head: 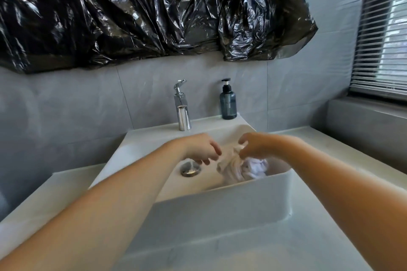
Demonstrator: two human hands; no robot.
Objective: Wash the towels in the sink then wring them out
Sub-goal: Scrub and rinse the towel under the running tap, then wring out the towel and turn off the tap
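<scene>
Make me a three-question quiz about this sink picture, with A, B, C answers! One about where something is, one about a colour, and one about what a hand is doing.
1. Where does the soap bottle stand?
A. on the sink's back ledge, right of the faucet
B. inside the basin
C. on the windowsill

2. What colour is the plastic sheet on the wall?
A. white
B. black
C. yellow

3. What is the right hand doing?
A. turning the faucet
B. pressing the soap pump
C. pinching the towels in the sink

Answers:
1. A, the bottle sits on the ledge beside the faucet.
2. B, the crinkled sheet is shiny black.
3. C, its fingers curl into the bunched white cloth, while the left hand hovers near the drain holding nothing.
</scene>
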